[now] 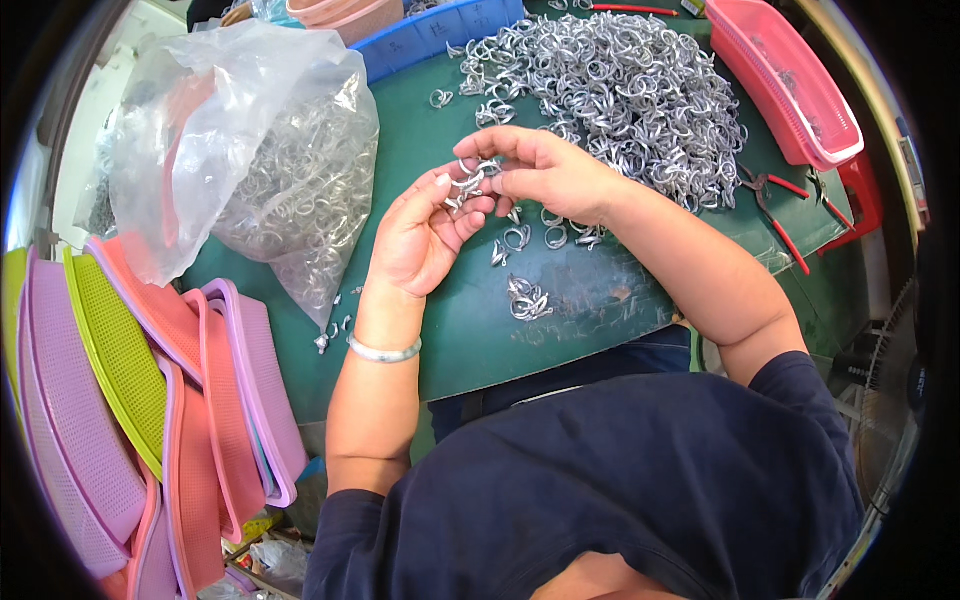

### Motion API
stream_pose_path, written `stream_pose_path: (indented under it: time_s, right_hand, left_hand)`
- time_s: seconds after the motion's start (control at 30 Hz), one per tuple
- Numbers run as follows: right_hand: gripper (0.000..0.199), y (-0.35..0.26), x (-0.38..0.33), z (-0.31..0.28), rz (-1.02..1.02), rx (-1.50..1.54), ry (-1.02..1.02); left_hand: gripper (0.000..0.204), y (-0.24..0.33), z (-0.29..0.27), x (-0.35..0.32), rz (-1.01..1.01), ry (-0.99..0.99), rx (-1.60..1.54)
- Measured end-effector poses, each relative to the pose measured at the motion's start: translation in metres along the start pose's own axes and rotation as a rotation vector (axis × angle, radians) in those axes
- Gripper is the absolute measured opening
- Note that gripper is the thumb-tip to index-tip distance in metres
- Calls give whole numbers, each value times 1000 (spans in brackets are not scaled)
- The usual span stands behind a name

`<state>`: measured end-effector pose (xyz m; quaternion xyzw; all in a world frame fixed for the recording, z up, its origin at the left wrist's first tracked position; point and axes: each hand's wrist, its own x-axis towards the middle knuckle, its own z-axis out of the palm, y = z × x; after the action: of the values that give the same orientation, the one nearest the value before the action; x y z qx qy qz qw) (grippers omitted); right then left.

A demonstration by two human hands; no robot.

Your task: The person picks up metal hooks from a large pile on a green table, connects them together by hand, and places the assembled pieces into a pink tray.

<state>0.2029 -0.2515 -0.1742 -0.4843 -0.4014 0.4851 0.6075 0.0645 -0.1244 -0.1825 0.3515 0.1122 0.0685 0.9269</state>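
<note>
Both hands pinch metal clips | green mat edge near

One head-worn fisheye view, looking steeply down over the person's chest.

The camera sits close above the left hand and right hand, which meet just above the picture's centre. It faces forward across the green table beyond them; forearms enter from below, and the dark round rim bends edges far from the hands.
</note>
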Motion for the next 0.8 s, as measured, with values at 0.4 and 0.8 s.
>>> stream_pose_path:
  time_s: [0.4,0.8]
  right_hand:
    - [30,2,-2,0,7,-44,25]
    - [21,-3,-3,6,74,28,25]
  left_hand:
    - [23,-2,-5,-1,-84,35,-30]
    - [33,0,2,-3,-70,15,61]
